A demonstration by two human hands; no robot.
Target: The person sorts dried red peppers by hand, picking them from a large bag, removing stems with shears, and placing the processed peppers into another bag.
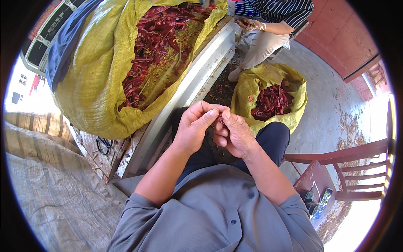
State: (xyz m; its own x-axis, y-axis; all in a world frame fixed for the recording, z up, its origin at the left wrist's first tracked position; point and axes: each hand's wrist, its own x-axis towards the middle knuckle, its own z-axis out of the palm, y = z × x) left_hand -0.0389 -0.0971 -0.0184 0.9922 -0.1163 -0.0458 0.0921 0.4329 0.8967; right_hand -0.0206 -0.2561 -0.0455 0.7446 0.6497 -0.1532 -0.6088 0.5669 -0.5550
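Observation:
My left hand (196, 126) and my right hand (234, 130) meet above my lap, thumbs and fingertips close together. Between them they pinch a small piece of dried red chili (220, 119), mostly hidden by the fingers. A large yellow woven sack (91, 78) lies open at the upper left, holding dried red chilies (157, 37) with yellowish seeds and stems. Beyond my right knee a smaller yellow woven sack (299, 91) stands on the floor with its rim rolled open, and dark red chilies (274, 102) lie inside it.
A co-worker in a striped top sits at the upper right, one hand (250, 24) near the big sack. A pale metal ledge (201, 78) runs beside that sack. At the right is a wooden chair (352, 154) with a phone (322, 203) and a cable on it. Striped sheeting (56, 189) covers the lower left.

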